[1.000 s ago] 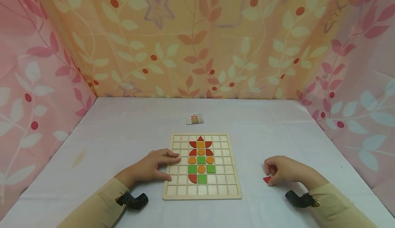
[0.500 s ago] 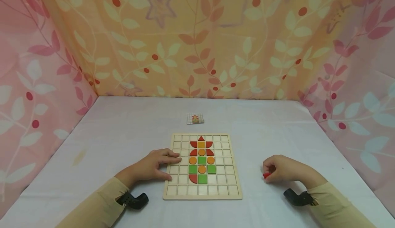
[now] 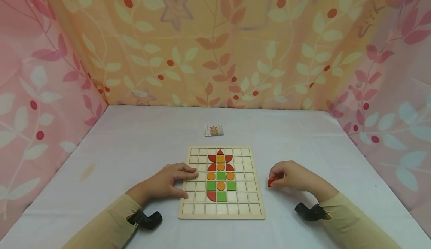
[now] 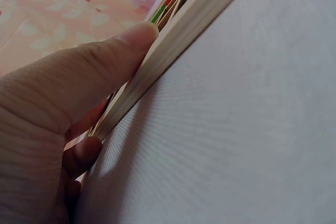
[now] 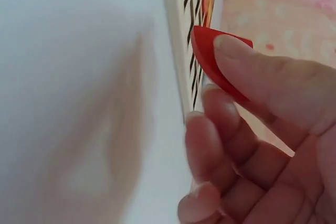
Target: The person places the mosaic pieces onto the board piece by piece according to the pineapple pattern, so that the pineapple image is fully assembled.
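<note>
My right hand (image 3: 297,176) is raised just off the board's right side, pinching a red quarter-circle tile (image 5: 206,51) between thumb and fingers. A wooden grid board (image 3: 248,206) lies flat on the white table. My left hand (image 3: 165,180) rests on the board's left edge, its fingers extended over the outer squares and its thumb (image 4: 113,59) on the rim. Red, orange and green tiles fill the middle columns. At the lower end of the pattern, a red quarter-circle (image 3: 211,196) sits left of a green square (image 3: 221,196), with a bare square to its right.
Behind the board lies a small picture card (image 3: 213,130) showing a coloured pattern on a grid. White cloth (image 3: 134,133) covers the table. Patterned fabric (image 3: 215,43) encloses the back and both sides. Black devices (image 3: 148,220) are strapped at both wrists.
My right hand has picked the red quarter-circle tile up from the table and carried it left toward the board. My left hand stays on the board's edge.
</note>
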`<move>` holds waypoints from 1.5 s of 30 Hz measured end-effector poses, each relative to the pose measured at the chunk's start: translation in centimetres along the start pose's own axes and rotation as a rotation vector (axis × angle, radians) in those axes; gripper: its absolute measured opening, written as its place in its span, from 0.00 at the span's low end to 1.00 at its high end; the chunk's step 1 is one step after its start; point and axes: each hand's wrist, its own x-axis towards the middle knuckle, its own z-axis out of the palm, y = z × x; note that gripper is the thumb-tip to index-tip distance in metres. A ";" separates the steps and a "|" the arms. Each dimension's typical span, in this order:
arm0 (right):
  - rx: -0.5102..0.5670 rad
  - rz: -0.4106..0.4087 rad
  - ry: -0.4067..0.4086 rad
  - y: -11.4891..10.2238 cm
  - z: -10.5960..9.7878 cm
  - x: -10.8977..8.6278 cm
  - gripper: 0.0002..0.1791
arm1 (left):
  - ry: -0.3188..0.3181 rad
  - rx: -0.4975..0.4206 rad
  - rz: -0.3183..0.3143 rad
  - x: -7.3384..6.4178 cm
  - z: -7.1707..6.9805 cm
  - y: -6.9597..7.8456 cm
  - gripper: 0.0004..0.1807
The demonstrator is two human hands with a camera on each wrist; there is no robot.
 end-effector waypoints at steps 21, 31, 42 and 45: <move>0.117 -0.026 -0.047 -6.0 3.9 4.4 0.07 | -0.008 0.003 -0.011 0.1 -0.3 0.7 0.36; 0.131 -0.042 -0.072 -6.8 5.5 5.3 0.11 | -0.006 0.004 -0.004 0.0 0.0 0.1 0.36; 0.051 0.018 -0.084 -7.0 6.0 5.6 0.13 | -0.010 0.010 0.001 0.1 -0.1 0.1 0.36; 0.052 -0.006 -0.082 -7.1 5.8 5.6 0.11 | -0.011 0.012 0.003 0.1 -0.2 0.3 0.35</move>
